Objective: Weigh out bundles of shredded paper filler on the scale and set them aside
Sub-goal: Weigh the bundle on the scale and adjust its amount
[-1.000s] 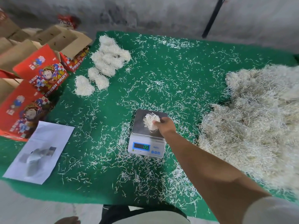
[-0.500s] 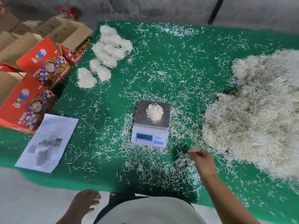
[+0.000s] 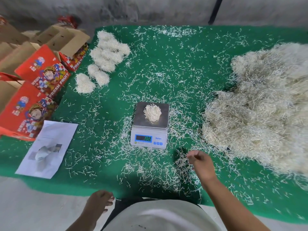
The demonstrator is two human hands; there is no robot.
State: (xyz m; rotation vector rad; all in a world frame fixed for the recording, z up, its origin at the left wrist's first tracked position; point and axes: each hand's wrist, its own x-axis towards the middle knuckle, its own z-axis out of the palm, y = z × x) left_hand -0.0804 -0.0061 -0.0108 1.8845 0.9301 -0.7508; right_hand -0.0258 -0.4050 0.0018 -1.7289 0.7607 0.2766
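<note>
A small bundle of shredded paper point(image 3: 152, 113) lies on the steel pan of a white digital scale point(image 3: 148, 140) in the middle of the green mat; its display is lit. My right hand point(image 3: 200, 164) hovers just right of and below the scale, fingers loosely curled, holding nothing. My left hand point(image 3: 97, 203) hangs at the mat's near edge, fingers apart and empty. A big heap of loose shredded paper point(image 3: 260, 110) fills the right side. Several weighed bundles point(image 3: 106, 55) lie in a cluster at the far left.
Red printed fruit boxes point(image 3: 41, 75) and open cardboard cartons point(image 3: 63, 39) stand along the left edge. A printed sheet of paper point(image 3: 48, 149) lies at the near left. Loose paper shreds litter the green mat point(image 3: 183, 67). A dark pole point(image 3: 215, 10) leans at the back wall.
My right hand let go of the bundle on the scale and drew back toward me, to the lower right. My left hand came into view at the near edge.
</note>
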